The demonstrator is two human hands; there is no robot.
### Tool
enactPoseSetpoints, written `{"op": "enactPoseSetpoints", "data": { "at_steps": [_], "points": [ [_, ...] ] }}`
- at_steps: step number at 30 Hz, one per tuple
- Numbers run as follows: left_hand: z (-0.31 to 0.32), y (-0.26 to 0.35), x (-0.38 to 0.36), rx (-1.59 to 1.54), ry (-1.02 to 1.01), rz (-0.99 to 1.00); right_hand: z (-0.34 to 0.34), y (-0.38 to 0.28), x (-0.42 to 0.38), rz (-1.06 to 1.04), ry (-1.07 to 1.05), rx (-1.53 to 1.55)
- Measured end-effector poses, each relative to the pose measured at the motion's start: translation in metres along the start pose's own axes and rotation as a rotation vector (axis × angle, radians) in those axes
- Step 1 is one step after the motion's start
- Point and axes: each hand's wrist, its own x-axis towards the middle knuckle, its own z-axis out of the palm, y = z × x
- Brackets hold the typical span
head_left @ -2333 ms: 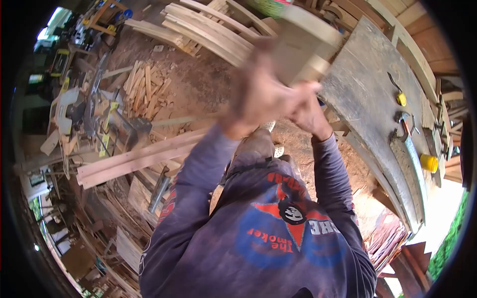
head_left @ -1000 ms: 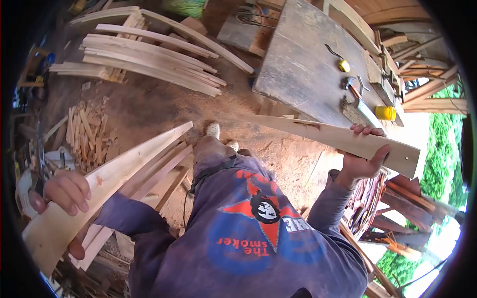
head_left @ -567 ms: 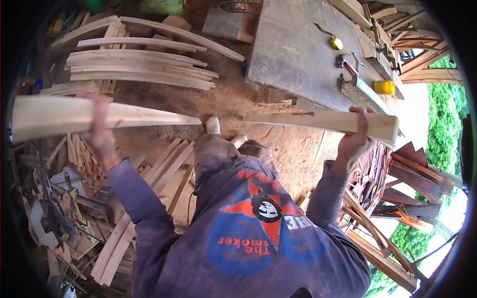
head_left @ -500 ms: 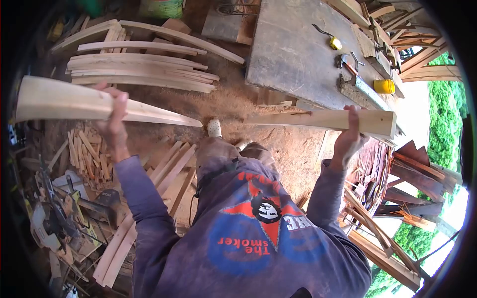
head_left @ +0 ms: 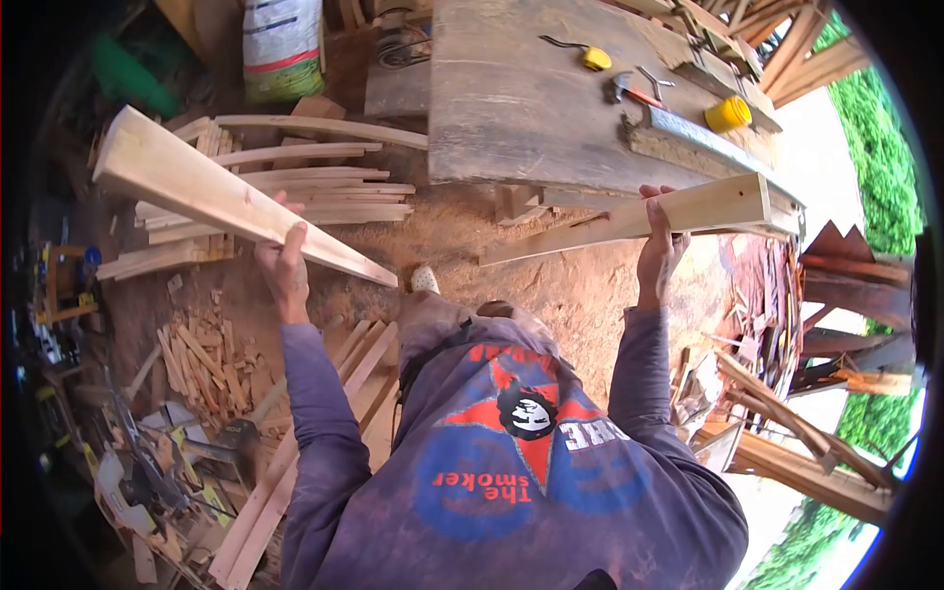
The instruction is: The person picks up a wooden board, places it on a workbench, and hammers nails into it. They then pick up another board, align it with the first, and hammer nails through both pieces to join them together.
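Observation:
My left hand [head_left: 285, 264] is closed round a long pale wooden board [head_left: 197, 187], its broad end up at the far left and its narrow end near my foot. On the other side, my right hand [head_left: 661, 246] grips a second wooden board [head_left: 723, 204], whose wide end points right and has a small dark hole. That board's far end [head_left: 511, 252] tapers toward the middle, over the sawdust floor. Both boards are held off the floor, apart from each other. Part of each hand's fingers is hidden behind the wood.
A worktable [head_left: 521, 108] ahead carries a tape measure [head_left: 595, 58], a hammer [head_left: 621, 88] and a yellow container [head_left: 728, 115]. Curved wooden slats [head_left: 334, 194] are stacked at left. Offcuts [head_left: 202, 359], a power saw [head_left: 236, 438] and long boards [head_left: 258, 511] lie lower left. Scrap wood fills the right.
The left board has tilted, its broad end rising and its narrow end dropping. The right board's wide end has risen slightly. My view has shifted, showing a sack at the back.

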Motion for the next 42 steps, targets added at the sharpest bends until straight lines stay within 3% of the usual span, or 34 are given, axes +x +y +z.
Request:
{"op": "enactPoseSetpoints", "data": {
  "at_steps": [2,4,5,7,8,9,11,14,15,17,18,19,20,22,24,29,31,33,35,37,39,41,42],
  "points": [
    [0.025,0.0,-0.015,0.054,-0.078,0.017,-0.025,0.016,-0.008,0.119,0.064,0.223],
    [0.067,0.001,-0.035,0.101,-0.159,0.079,-0.053,0.023,-0.012,0.14,0.129,0.288],
    [0.094,0.003,-0.048,0.065,-0.191,-0.015,-0.067,0.027,-0.014,0.158,0.17,0.349],
    [0.143,-0.024,-0.069,0.146,-0.296,0.018,-0.092,0.035,-0.018,0.138,0.221,0.317],
    [0.173,-0.029,-0.082,0.281,-0.37,0.102,-0.106,0.043,-0.024,0.223,0.182,0.27],
    [0.212,-0.015,-0.104,0.127,-0.444,-0.051,-0.118,0.05,-0.028,0.305,0.151,0.225],
    [0.274,-0.04,-0.128,0.186,-0.584,0.167,-0.131,0.06,-0.032,0.214,0.064,0.205],
    [0.349,-0.04,-0.168,0.161,-0.954,-0.07,-0.143,0.058,-0.023,0.237,-0.038,0.261],
    [0.37,-0.052,-0.178,0.159,-0.99,-0.036,-0.146,0.053,-0.018,0.281,-0.061,0.221],
    [0.405,-0.067,-0.198,0.16,-1.123,0.314,-0.146,0.063,-0.016,0.187,-0.078,0.394],
    [0.412,-0.067,-0.203,0.169,-1.17,0.335,-0.157,0.054,-0.013,0.309,-0.166,0.478],
    [0.417,-0.067,-0.206,0.088,-1.195,0.08,-0.163,0.053,-0.012,0.297,-0.113,0.492],
    [0.428,-0.068,-0.204,0.02,-1.203,-0.181,-0.167,0.054,-0.008,0.231,-0.09,0.283],
    [0.45,-0.08,-0.181,0.194,-1.387,-0.206,-0.178,0.061,-0.002,0.031,-0.059,-0.188],
    [0.477,-0.081,-0.164,0.408,-1.561,-0.33,-0.184,0.068,0.005,0.112,0.006,-0.084],
    [0.549,-0.093,-0.191,0.474,-1.643,-0.243,-0.236,0.096,0.035,0.372,0.046,0.0],
    [0.575,-0.112,-0.208,0.453,-1.571,-0.065,-0.257,0.12,0.043,0.334,0.088,-0.053],
    [0.604,-0.095,-0.229,0.425,-1.519,-0.213,-0.283,0.135,0.06,0.376,0.025,-0.009],
    [0.635,-0.104,-0.232,0.37,-1.504,-0.228,-0.298,0.15,0.078,0.4,-0.001,-0.075],
    [0.67,-0.121,-0.226,0.431,-1.487,-0.21,-0.307,0.17,0.1,0.405,0.113,-0.009],
    [0.691,-0.134,-0.217,0.347,-1.599,-0.346,-0.316,0.168,0.122,0.514,0.087,0.059],
    [0.713,-0.136,-0.211,0.333,-1.586,-0.482,-0.326,0.171,0.146,0.471,0.106,0.134],
    [0.72,-0.136,-0.209,0.351,-1.676,-0.448,-0.331,0.175,0.155,0.371,0.15,0.166]
  ]
}}
